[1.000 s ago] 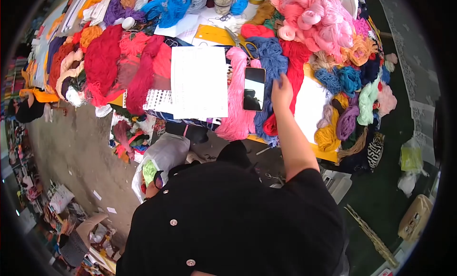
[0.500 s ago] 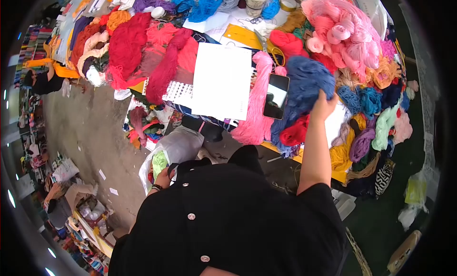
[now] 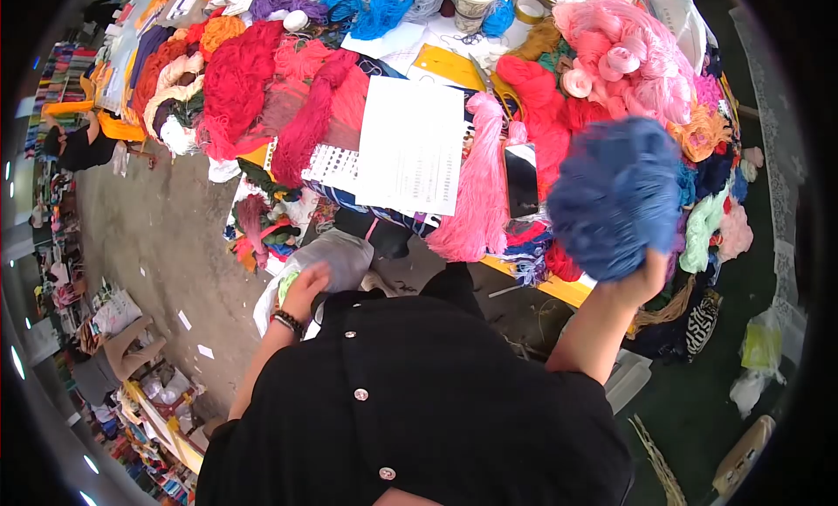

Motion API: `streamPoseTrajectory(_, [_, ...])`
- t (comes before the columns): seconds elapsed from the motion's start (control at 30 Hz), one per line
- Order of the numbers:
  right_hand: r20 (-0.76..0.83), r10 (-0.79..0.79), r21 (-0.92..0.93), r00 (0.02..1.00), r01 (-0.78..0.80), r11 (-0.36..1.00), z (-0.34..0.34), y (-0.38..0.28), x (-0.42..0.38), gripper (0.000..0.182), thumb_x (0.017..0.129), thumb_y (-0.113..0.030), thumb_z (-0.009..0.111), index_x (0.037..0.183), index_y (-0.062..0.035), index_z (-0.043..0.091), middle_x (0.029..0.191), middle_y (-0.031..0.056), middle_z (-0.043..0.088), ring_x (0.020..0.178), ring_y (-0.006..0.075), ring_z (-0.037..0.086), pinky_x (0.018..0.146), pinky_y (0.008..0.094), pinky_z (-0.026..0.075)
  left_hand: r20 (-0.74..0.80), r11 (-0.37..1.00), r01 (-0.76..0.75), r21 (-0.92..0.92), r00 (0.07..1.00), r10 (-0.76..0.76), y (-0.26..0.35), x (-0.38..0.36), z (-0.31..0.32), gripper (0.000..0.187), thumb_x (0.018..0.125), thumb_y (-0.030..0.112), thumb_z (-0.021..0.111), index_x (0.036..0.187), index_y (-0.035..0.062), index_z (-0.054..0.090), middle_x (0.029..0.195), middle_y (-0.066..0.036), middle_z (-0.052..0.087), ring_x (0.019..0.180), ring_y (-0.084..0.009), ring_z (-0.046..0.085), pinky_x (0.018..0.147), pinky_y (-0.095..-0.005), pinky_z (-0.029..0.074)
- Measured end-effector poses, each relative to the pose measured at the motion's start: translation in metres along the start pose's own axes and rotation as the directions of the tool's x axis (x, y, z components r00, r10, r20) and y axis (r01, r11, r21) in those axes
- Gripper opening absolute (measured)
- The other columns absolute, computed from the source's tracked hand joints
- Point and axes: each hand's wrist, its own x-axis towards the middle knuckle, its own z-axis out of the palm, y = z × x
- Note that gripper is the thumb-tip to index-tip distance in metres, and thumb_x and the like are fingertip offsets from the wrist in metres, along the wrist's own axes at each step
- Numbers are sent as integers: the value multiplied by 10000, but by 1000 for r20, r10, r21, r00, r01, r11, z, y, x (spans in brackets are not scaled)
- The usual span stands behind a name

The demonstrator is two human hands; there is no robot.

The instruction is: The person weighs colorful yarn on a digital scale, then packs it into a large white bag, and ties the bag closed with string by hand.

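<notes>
A blue yarn bundle [image 3: 615,196] hangs over the near right part of the desk [image 3: 563,290], lifted in front of the skeins there and blurred at its edges. The right hand [image 3: 644,277] grips it from the near side, thumb and palm pressed to its lower edge; most of the fingers are hidden in the strands, so how tightly they close cannot be told. Because the bundle is bulky and held only at that one edge, it could sag, shed loops or slip. Just left of it lies a dark phone [image 3: 522,188]; a trailing strand could snag and drag that toward the near edge. Left of the phone, a long pink skein [image 3: 478,192] droops over the edge, and could slide off if tugged. Farther off, scissors [image 3: 483,76] lie against red yarn [image 3: 539,113]; a loop pulled across them might catch. A large light pink heap [image 3: 628,57] sits at the far right, and a white sheet [image 3: 410,148] lies left of the pink skein. Below the desk, the left hand [image 3: 307,290] is at a plastic bag [image 3: 346,257] with something light green [image 3: 286,284] inside; its fingers are bent and blurred, and whether they hold anything cannot be told.
</notes>
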Motion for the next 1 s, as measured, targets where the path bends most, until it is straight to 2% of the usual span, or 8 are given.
streamPoseTrajectory(0.17, [661, 335, -298, 672, -174, 938, 54, 25, -40, 528, 600, -77, 780, 1054, -45, 511, 1008, 52, 550, 953, 128, 544, 820, 272, 434, 206, 929, -354, -108, 906, 369, 152, -15, 77, 973, 713, 177, 751, 1420, 53, 94, 1421, -113, 285, 1264, -225, 352, 1029, -325, 297])
streamPoseTrajectory(0.23, [689, 554, -404, 468, -386, 829, 74, 43, -58, 482, 619, -40, 754, 1038, -18, 518, 973, 32, 548, 927, 111, 528, 808, 267, 426, 359, 722, -672, 164, 723, 590, 174, -17, 89, 1123, 661, 241, 796, 1420, 40, -7, 1441, -111, 234, 1297, -229, 291, 1051, -338, 257])
streamPoseTrajectory(0.33, [816, 446, -478, 367, -6, 878, 92, 66, -71, 475, 615, -26, 725, 1042, -19, 518, 977, 55, 560, 904, 128, 545, 806, 269, 430, 383, 767, -555, 320, 817, 432, 168, -17, 90, 821, 681, 233, 770, 1329, -7, 327, 1286, -116, 464, 1175, -190, 453, 994, -333, 341])
streamPoseTrajectory(0.37, [760, 566, -531, 320, -195, 824, 91, 73, -76, 518, 608, -55, 747, 1072, -10, 521, 1053, 64, 544, 991, 144, 528, 874, 276, 398, 255, 681, -591, 432, 805, 536, 177, -31, 95, 561, 723, 197, 720, 1198, 0, 495, 1163, -123, 559, 1086, -204, 528, 935, -326, 396])
streamPoseTrajectory(0.53, [816, 402, -529, 415, 260, 807, 61, 106, -62, 757, 608, -318, 790, 1219, -19, 457, 1211, 164, 500, 1160, 312, 451, 981, 383, 335, 263, 923, -291, -250, 897, 354, 172, -53, 73, 415, 831, 164, 588, 1212, 35, 487, 1199, -122, 532, 1115, -227, 510, 953, -353, 392])
streamPoseTrajectory(0.73, [645, 631, -730, 432, 592, 341, -30, 167, -62, 807, 636, -435, 740, 1318, -178, 393, 1239, 196, 472, 1213, 347, 397, 1012, 456, 287, 223, 591, -201, -781, 794, 565, 177, -85, 35, 535, 902, 390, 438, 1334, 82, 369, 1363, -118, 388, 1248, -293, 380, 1054, -463, 273])
streamPoseTrajectory(0.87, [518, 590, -854, 619, 409, 321, -47, 172, -65, 524, 781, -235, 644, 1261, -172, 446, 820, 153, 609, 749, 340, 600, 692, 412, 482, 108, 502, -359, -786, 721, 685, 211, -102, 34, 537, 895, 382, 457, 1318, 60, 383, 1346, -128, 406, 1238, -301, 391, 1049, -462, 284])
streamPoseTrajectory(1.0, [417, 499, -871, 759, 177, 458, -57, 166, -50, 248, 842, -187, 587, 1056, -63, 590, 765, 132, 625, 710, 263, 620, 631, 336, 482, 3, 497, -437, -750, 749, 662, 203, -104, 28, 540, 887, 374, 476, 1302, 38, 397, 1329, -139, 425, 1228, -310, 403, 1043, -462, 296])
